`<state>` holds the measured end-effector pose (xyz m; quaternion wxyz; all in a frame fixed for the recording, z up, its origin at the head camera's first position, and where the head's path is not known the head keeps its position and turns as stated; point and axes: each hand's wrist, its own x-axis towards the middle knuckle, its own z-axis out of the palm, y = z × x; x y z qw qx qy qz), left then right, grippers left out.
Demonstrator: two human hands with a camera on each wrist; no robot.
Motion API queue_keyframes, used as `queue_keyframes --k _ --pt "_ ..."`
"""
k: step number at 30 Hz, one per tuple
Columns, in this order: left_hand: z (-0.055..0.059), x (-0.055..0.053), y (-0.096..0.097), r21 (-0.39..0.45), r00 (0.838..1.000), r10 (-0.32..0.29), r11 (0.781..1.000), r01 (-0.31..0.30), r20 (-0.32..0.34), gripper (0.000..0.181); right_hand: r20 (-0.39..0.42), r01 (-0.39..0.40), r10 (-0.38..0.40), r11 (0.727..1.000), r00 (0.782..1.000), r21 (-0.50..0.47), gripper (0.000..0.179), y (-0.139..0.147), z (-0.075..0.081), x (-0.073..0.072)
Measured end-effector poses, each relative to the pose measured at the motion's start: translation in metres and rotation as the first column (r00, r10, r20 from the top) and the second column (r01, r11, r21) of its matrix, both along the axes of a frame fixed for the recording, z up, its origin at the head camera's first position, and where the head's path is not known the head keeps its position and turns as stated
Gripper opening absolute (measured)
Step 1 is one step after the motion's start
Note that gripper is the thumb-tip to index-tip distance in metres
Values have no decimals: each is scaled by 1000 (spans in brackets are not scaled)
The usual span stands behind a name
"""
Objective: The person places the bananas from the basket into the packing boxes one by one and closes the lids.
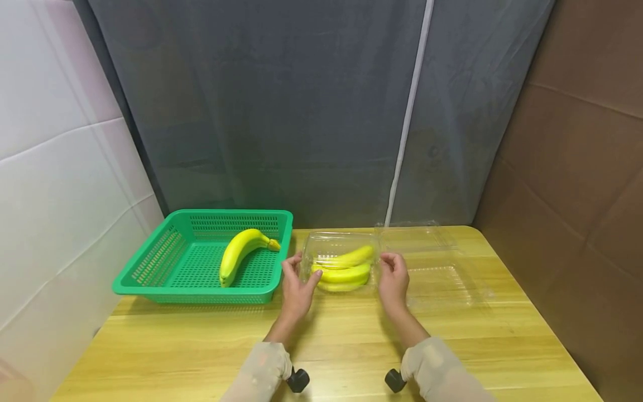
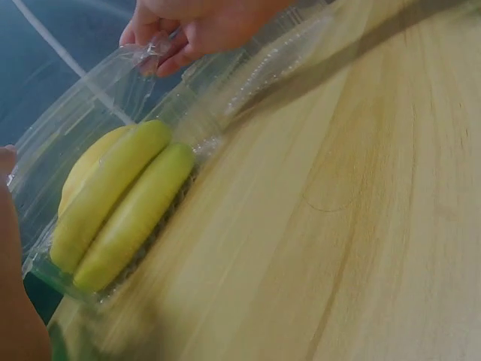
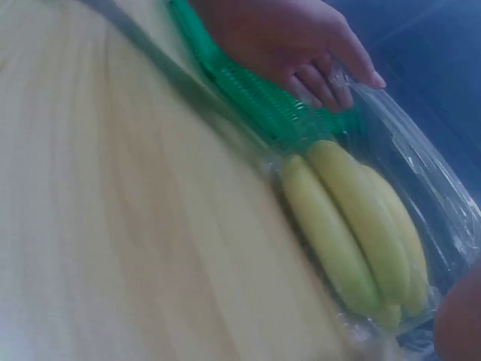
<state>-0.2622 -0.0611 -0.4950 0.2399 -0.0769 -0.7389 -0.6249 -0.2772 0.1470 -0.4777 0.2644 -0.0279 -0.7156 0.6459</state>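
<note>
A clear plastic clamshell box (image 1: 341,240) stands mid-table with three bananas (image 1: 346,273) inside. Its lid is partly raised over the fruit in both wrist views. My left hand (image 1: 297,290) grips the box's left side, thumb over the lid edge, as the right wrist view shows that hand (image 3: 301,53). At the opposite side, my right hand (image 1: 393,282) pinches the lid's corner; its curled fingers show in the left wrist view, where the hand (image 2: 203,30) is at the top. The bananas (image 2: 124,199) lie side by side under the clear plastic.
To the left sits a green plastic basket (image 1: 201,297) holding one banana (image 1: 243,254). More clear plastic packaging (image 1: 442,282) lies on the wooden table (image 1: 346,340) to the right. A grey curtain (image 1: 261,123) hangs behind, with side screens left and right.
</note>
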Motion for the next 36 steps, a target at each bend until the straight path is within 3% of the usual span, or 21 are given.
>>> queue_keyframes --k 10,13,22,28,33,36 --pt "2 5 -1 1 999 -19 1000 19 46 53 -38 19 -17 999 999 50 24 -1 -12 0" --pt "-4 2 -2 -19 998 -13 1000 14 58 56 -31 3 -1 999 1000 53 25 -1 -14 2" --pt "-5 4 -5 -43 988 0 999 7 157 59 13 -43 42 995 999 95 31 -2 -17 8" --pt "-6 7 -9 46 966 -36 999 25 256 51 55 -96 89 984 994 149 37 -2 -19 12" --pt "-7 8 -13 58 944 18 998 -40 329 42 139 -126 107 982 984 139 41 -2 -18 15" --pt "-7 7 -14 53 922 51 996 -77 384 39 175 -143 124 984 977 104 42 -3 -19 15"
